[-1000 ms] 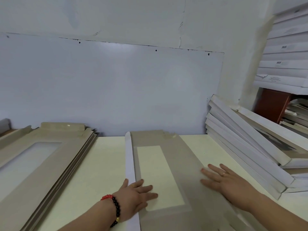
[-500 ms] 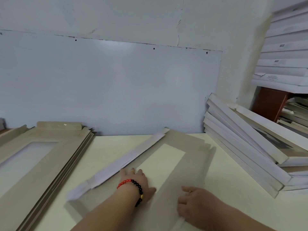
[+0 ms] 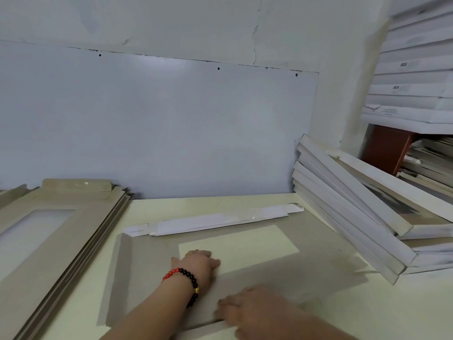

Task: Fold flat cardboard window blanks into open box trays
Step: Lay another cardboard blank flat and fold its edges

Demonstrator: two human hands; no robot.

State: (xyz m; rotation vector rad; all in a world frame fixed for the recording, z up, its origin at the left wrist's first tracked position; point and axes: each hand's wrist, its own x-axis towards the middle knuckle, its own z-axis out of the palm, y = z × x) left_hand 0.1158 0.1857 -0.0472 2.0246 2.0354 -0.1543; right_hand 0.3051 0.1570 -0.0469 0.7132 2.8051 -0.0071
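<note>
A grey cardboard window blank [image 3: 282, 276] lies flat on the cream table [image 3: 367, 312], its long side running left to right. Its white far flap [image 3: 220, 220] stands folded up along the back edge. My left hand [image 3: 198, 263], with a red and black bead bracelet on the wrist, presses down on the blank at the window's near left corner. My right hand [image 3: 252, 310] is at the blank's near edge, fingers pointing left and bent over that edge.
A thick stack of flat grey window blanks [image 3: 49, 241] fills the table's left side. Folded white trays [image 3: 348, 204] lean in a pile at the right, close to the blank's right end. More white boxes [image 3: 416, 77] are stacked above them. A wall panel closes the back.
The blank has swung round from pointing away from me to lying crosswise. Both hands turned with it; my right hand came in from the right side to the near edge.
</note>
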